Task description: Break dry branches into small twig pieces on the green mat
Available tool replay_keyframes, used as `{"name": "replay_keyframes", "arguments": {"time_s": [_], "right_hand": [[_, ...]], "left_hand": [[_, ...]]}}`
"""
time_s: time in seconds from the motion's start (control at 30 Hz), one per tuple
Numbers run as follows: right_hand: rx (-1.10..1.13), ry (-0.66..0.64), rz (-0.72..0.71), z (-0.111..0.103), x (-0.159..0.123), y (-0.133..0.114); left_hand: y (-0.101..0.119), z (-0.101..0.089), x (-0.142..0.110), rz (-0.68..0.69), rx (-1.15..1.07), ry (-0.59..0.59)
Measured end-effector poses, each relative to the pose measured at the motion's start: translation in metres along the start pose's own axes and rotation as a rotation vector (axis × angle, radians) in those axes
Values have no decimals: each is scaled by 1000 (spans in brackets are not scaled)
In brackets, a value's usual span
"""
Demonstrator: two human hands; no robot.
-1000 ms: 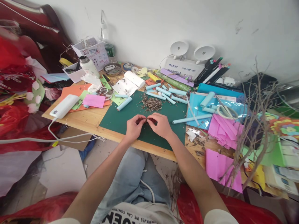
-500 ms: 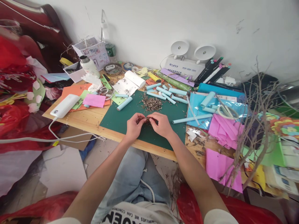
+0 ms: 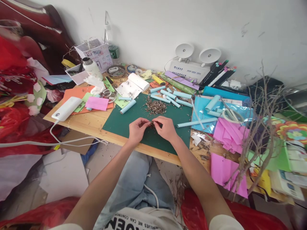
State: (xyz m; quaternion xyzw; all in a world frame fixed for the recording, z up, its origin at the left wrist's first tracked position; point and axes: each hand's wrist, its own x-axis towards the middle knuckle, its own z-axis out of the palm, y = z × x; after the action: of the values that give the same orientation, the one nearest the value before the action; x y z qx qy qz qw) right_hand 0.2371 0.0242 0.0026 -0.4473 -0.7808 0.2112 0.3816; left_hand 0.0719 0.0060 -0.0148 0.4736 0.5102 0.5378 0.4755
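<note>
Above the front half of the green cutting mat [image 3: 117, 124], my left hand [image 3: 137, 131] and my right hand [image 3: 165, 128] meet at the fingertips. Both are closed in a pinch on a small brown bit of dry twig [image 3: 151, 123], mostly hidden by the fingers. More brown crumbs show under the fingertips. Just beyond my hands lies a loose pile of short broken twig bits [image 3: 155, 106]. Light blue paper tubes [image 3: 182, 94] are scattered behind and right of the pile. One blue tube [image 3: 128, 106] rests to the left, and a long one [image 3: 196, 122] to the right.
On the table's left are a white power bank [image 3: 67, 108] with a cable and coloured paper [image 3: 97, 103]. Scissors [image 3: 230, 113] lie on a blue plastic packet at right. Bare branches [image 3: 261, 140] stick up beside pink paper [image 3: 227, 172]. A white twin-lamp unit [image 3: 189, 70] stands against the wall.
My hands stay in nearly the same place, fingertips still together. My left hand's fingers have shifted slightly. The view has tilted a little.
</note>
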Motion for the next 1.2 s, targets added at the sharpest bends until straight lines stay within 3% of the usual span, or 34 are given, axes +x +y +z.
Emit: {"name": "replay_keyframes", "arguments": {"time_s": [0.17,0.63,0.93,1.2], "right_hand": [[134,-10,46,0,1,-5],[-32,14,29,7,-3,-6],[353,49,302,3,0,-10],[220,19,179,5,-1,-9]], "left_hand": [[-1,-2,1,4,-3,1],[5,-2,-4,93,114,-31],[6,-1,-2,-27,-42,-4],[5,0,0,-31,-65,23]]}}
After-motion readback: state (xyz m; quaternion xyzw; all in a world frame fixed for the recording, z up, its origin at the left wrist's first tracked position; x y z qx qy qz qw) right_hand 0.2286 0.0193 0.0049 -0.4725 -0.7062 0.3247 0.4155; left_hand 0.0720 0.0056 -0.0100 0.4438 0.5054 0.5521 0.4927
